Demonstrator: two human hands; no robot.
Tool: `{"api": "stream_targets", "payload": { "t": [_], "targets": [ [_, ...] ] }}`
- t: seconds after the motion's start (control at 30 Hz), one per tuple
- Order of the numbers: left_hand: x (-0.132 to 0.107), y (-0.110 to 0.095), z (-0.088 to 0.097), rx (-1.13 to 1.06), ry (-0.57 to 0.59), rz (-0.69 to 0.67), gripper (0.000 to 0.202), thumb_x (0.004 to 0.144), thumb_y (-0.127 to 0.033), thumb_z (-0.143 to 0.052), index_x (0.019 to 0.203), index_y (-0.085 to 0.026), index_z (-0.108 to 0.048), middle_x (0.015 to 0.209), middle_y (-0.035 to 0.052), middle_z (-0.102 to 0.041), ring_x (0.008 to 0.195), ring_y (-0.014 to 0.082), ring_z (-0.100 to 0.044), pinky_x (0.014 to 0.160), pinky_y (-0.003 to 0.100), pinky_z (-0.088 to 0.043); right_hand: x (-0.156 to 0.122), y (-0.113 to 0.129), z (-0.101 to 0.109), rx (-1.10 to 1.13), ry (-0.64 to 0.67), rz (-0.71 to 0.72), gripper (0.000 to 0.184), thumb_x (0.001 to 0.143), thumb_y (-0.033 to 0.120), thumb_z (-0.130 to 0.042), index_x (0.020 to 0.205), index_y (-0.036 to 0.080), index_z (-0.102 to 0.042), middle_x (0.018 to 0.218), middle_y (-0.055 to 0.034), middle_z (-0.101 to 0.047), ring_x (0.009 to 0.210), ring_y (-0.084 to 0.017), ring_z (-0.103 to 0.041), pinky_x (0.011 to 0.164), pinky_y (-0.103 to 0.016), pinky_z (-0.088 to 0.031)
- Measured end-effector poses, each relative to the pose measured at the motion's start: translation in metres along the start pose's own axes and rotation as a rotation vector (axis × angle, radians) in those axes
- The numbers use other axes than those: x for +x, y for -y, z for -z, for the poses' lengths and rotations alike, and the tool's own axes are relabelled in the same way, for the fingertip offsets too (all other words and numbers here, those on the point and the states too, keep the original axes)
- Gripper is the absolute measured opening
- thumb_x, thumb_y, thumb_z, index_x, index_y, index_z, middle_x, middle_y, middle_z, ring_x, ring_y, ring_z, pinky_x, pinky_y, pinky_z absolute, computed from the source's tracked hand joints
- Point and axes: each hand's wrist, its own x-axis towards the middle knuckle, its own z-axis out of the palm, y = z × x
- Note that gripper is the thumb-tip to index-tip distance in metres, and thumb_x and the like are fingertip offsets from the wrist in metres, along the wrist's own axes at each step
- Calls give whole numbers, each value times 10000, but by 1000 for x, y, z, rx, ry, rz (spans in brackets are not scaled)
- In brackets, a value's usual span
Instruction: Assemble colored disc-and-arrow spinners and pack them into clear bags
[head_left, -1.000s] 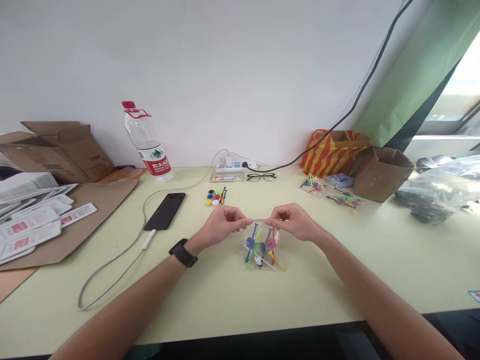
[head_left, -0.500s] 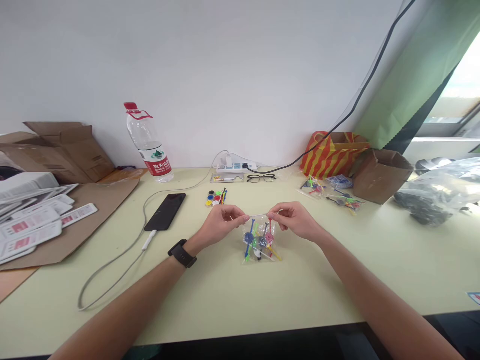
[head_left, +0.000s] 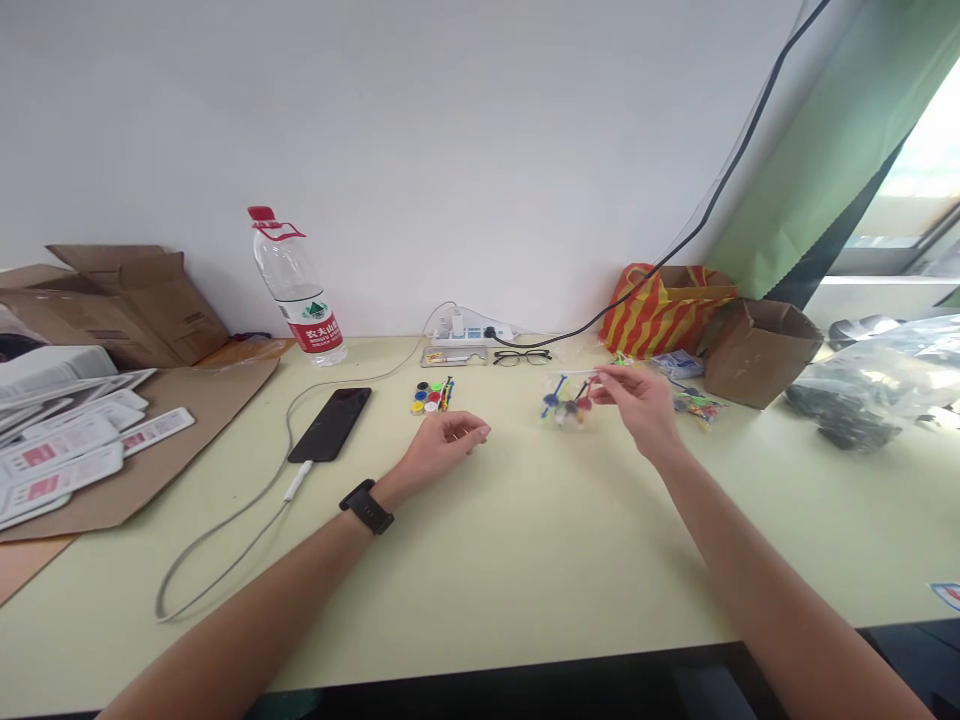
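Observation:
My right hand [head_left: 637, 400] pinches the top edge of a small clear plastic bag [head_left: 568, 405], which hangs to the left of its fingers above the table. Inside it are colourful plastic pieces with sticks and discs in blue, red, white and other colours, blurred by motion. Over the middle of the table rests my left hand [head_left: 448, 442], a black watch [head_left: 367, 506] on its wrist. Its fingers are curled, thumb and forefinger close together with nothing between them. Just beyond it lie coloured discs [head_left: 427, 398] and short coloured sticks [head_left: 448, 394].
A black phone [head_left: 331, 425] on a white cable lies left of centre. Behind stand a water bottle [head_left: 304, 300], a power strip [head_left: 476, 333] and glasses [head_left: 522, 357]. On the right are more bagged pieces [head_left: 699, 405], a striped bag [head_left: 637, 315] and a brown paper bag [head_left: 761, 355].
My left hand has let go of the bag's top edge and stays in place. My right hand has carried the bag to the right and farther back.

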Motion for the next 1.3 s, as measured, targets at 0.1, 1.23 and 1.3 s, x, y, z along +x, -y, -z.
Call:
{"api": "stream_targets", "payload": {
  "t": [0.1,1.23,1.3],
  "targets": [
    [-2,3,-3,27,53,8,358,903,-507,-683,927,-163,-778,847,65,-728,733,158,-628,651,259,-515,13,-8,18,-135,-232,218,414,905,510,-690,1123,166,-766,1062,-147,-784,925,-276,-766,891,-466,-629],
    [-13,-4,-7,329,144,-119,192,978,-294,-565,936,-220,-738,855,6,-711,687,124,-568,635,255,-440,1,-32,20,-459,-495,62,396,839,204,-432,965,156,-805,1396,-153,-666,538,-158,-709,440,-273,-495],
    [-13,-4,-6,323,151,-108,186,979,-286,-564,942,-225,-736,854,3,-709,689,123,-566,637,253,-442,6,-34,22,-475,-514,115,354,850,220,-442,903,155,-785,1295,-148,-721,598,-180,-726,511,-295,-530]
  ]
}}
